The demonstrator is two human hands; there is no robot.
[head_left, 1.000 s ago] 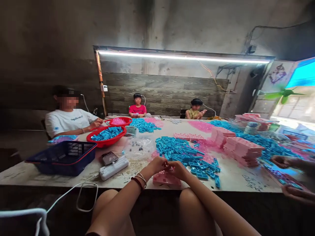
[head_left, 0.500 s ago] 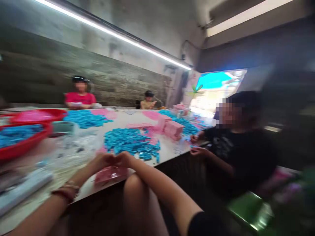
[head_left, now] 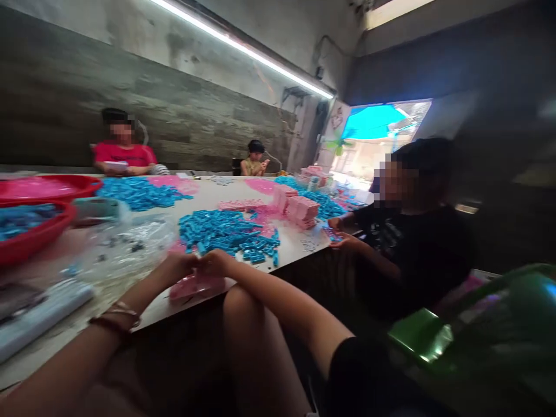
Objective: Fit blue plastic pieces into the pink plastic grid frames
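My left hand (head_left: 181, 264) and my right hand (head_left: 217, 262) meet at the near edge of the white table (head_left: 295, 246). Their fingers are curled together, closed on something too small or hidden to make out. Just below them a shiny pink piece or packet (head_left: 197, 286) lies on the table edge. Right beyond my hands spreads a heap of blue plastic pieces (head_left: 221, 231). Pink pieces (head_left: 269, 223) lie scattered beside that heap.
Stacked pink blocks (head_left: 302, 211) stand past the blue heap. At left are red basins (head_left: 52, 231), a clear plastic bag (head_left: 130, 246) and a long pale bar (head_left: 47, 318). A person in black (head_left: 417, 243) sits at right by a green chair (head_left: 428, 336); two others sit across.
The view has tilted down and shifted slightly, and it is sharper. My hands stay together over the pink item at the table edge.
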